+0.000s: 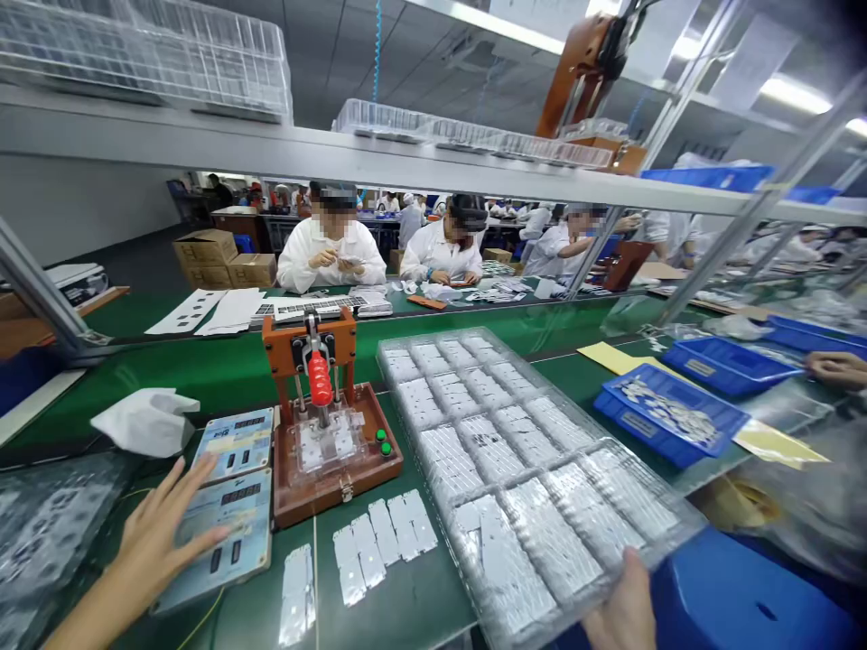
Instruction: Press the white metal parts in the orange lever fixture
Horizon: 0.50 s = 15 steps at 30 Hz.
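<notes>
My left hand is open, fingers spread, over two light-blue boxes with digital displays; whether it touches them I cannot tell. With the thumb on top, my right hand grips the near right corner of a clear plastic tray. Flat white plates lie in the tray's compartments. Between my hands stands a brown test fixture with a red lever handle and green buttons; pale parts sit under its clear plate. Several white plates lie in a row on the green bench, with others nearer the left.
Blue bins with small white parts stand at right, near another person's hand. A blue stool is below. Crumpled white paper and bagged parts lie left. A shelf crosses above; co-workers sit opposite.
</notes>
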Each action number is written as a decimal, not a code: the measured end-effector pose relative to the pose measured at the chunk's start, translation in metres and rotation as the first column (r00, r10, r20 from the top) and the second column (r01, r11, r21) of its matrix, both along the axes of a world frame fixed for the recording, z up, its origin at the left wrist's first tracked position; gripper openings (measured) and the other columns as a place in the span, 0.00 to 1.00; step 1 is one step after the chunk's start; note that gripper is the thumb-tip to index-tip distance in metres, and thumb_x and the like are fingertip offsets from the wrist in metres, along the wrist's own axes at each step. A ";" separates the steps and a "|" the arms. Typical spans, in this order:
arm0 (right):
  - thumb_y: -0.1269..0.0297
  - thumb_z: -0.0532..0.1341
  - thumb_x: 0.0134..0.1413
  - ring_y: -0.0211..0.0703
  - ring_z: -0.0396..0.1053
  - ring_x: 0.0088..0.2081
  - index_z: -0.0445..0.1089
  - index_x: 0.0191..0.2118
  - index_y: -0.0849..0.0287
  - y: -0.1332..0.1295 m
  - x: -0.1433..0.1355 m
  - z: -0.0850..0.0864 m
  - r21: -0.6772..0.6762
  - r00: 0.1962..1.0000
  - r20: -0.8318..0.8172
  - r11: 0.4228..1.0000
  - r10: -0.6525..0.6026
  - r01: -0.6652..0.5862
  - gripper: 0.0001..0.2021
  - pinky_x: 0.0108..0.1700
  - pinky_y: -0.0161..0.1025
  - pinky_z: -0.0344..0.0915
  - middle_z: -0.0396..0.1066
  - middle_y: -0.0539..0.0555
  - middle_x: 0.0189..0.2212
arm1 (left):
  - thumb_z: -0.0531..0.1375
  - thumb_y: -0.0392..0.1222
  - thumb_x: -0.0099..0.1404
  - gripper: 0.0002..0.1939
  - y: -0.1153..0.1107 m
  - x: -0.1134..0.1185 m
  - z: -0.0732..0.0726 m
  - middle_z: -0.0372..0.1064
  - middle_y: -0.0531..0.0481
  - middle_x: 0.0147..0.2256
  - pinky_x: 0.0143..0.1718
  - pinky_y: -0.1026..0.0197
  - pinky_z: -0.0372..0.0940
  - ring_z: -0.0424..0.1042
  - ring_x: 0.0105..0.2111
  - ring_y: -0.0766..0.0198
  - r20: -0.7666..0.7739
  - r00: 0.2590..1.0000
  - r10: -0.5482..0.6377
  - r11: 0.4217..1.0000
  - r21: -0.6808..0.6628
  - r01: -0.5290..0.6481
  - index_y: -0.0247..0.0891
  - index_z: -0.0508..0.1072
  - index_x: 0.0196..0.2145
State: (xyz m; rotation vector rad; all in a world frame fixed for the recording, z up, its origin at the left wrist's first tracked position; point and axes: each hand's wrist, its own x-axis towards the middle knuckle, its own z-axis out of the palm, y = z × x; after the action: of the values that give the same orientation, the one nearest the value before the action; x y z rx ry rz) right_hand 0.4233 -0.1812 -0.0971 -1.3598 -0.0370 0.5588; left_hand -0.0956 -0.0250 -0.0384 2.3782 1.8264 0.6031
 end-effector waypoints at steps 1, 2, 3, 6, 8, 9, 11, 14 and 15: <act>0.42 0.56 0.42 0.56 0.65 0.55 0.55 0.60 0.53 0.006 -0.001 0.000 0.003 0.998 -0.021 0.999 -0.051 0.052 0.38 0.48 0.50 0.72 0.63 0.57 0.56 | 0.46 0.56 0.65 0.33 -0.003 0.000 -0.004 0.51 0.47 0.63 0.58 0.38 0.47 0.40 0.65 0.44 0.010 1.000 0.008 1.000 0.014 -0.008 0.49 0.46 0.65; 0.43 0.57 0.41 0.56 0.65 0.55 0.58 0.58 0.55 0.011 -0.002 0.002 0.004 0.993 -0.047 0.995 -0.104 0.105 0.37 0.50 0.50 0.71 0.65 0.58 0.55 | 0.46 0.56 0.65 0.32 -0.005 0.000 -0.007 0.52 0.47 0.63 0.58 0.38 0.48 0.41 0.65 0.45 0.019 1.000 0.014 1.000 0.023 -0.014 0.49 0.46 0.65; 0.45 0.58 0.40 0.55 0.65 0.55 0.61 0.55 0.56 0.015 -0.003 0.004 0.007 0.986 -0.075 0.989 -0.146 0.147 0.34 0.51 0.50 0.70 0.66 0.58 0.54 | 0.46 0.56 0.65 0.32 -0.007 0.000 -0.011 0.53 0.46 0.62 0.58 0.38 0.49 0.41 0.65 0.45 0.029 0.999 0.014 0.999 0.029 -0.015 0.48 0.47 0.65; 0.50 0.60 0.39 0.54 0.62 0.57 0.66 0.48 0.55 0.020 -0.009 0.015 0.037 0.975 -0.120 0.981 -0.187 0.192 0.27 0.54 0.49 0.67 0.68 0.57 0.52 | 0.46 0.56 0.64 0.32 -0.013 -0.001 -0.020 0.53 0.45 0.62 0.57 0.39 0.51 0.41 0.65 0.46 0.065 0.998 0.005 1.000 0.028 -0.006 0.47 0.49 0.64; 0.50 0.60 0.40 0.55 0.60 0.59 0.66 0.47 0.56 0.020 -0.013 0.022 0.055 0.979 -0.122 0.984 -0.161 0.169 0.26 0.55 0.51 0.65 0.68 0.57 0.52 | 0.47 0.56 0.64 0.32 -0.015 0.000 -0.027 0.52 0.44 0.62 0.58 0.39 0.51 0.41 0.65 0.47 0.087 0.996 0.007 1.000 0.000 -0.007 0.45 0.51 0.63; 0.50 0.59 0.41 0.56 0.58 0.60 0.66 0.47 0.57 0.019 -0.014 0.024 0.059 0.980 -0.122 0.985 -0.154 0.162 0.26 0.57 0.52 0.63 0.67 0.58 0.53 | 0.47 0.56 0.64 0.32 -0.017 0.000 -0.031 0.52 0.43 0.63 0.58 0.39 0.51 0.41 0.65 0.46 0.092 0.996 0.020 1.000 -0.016 -0.019 0.43 0.52 0.63; 0.50 0.59 0.43 0.58 0.56 0.61 0.65 0.50 0.58 0.017 -0.014 0.023 0.058 0.980 -0.129 0.985 -0.152 0.161 0.28 0.59 0.54 0.60 0.65 0.60 0.54 | 0.47 0.56 0.64 0.31 -0.021 0.001 -0.041 0.51 0.42 0.63 0.58 0.36 0.50 0.41 0.65 0.45 0.099 0.993 0.064 0.997 -0.038 -0.061 0.42 0.55 0.62; 0.48 0.61 0.43 0.59 0.56 0.61 0.65 0.51 0.56 0.013 -0.008 0.007 0.085 0.984 -0.118 0.986 -0.133 0.143 0.29 0.56 0.55 0.65 0.64 0.60 0.55 | 0.48 0.55 0.65 0.28 -0.027 -0.002 -0.059 0.53 0.44 0.62 0.57 0.35 0.53 0.46 0.64 0.44 0.172 0.976 0.135 0.991 -0.038 -0.131 0.44 0.58 0.60; 0.48 0.61 0.43 0.59 0.57 0.60 0.65 0.51 0.55 0.011 -0.004 -0.001 0.121 0.991 -0.085 0.986 -0.107 0.117 0.29 0.54 0.55 0.67 0.65 0.59 0.55 | 0.47 0.55 0.65 0.27 -0.028 -0.005 -0.065 0.53 0.44 0.62 0.57 0.36 0.55 0.48 0.63 0.44 0.207 0.968 0.139 0.990 -0.037 -0.134 0.45 0.58 0.60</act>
State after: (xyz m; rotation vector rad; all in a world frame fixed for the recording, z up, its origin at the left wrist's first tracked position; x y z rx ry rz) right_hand 0.4189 -0.1697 -0.0985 -1.2087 0.0672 0.5059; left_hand -0.1005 -0.0528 -0.1032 2.0954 1.9021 0.8081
